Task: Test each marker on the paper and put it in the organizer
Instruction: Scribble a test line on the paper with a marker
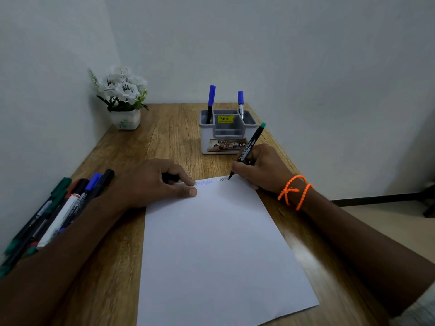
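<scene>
A white sheet of paper [219, 250] lies on the wooden table. My right hand [261, 168] grips a black marker [249, 147] with a green end, its tip touching the paper's top edge beside a dark zigzag scribble [222, 179]. A blue scribble [204, 182] lies to its left. My left hand [160, 182] rests on the paper's top left corner, fingers curled around a small dark cap [170, 177]. The grey organizer [226, 134] stands behind, holding two blue-capped markers [211, 102] [240, 103].
Several loose markers [58, 208] lie in a pile at the table's left edge against the wall. A white pot of artificial flowers [122, 100] stands in the back left corner. Walls close in at the back and left; the floor drops off to the right.
</scene>
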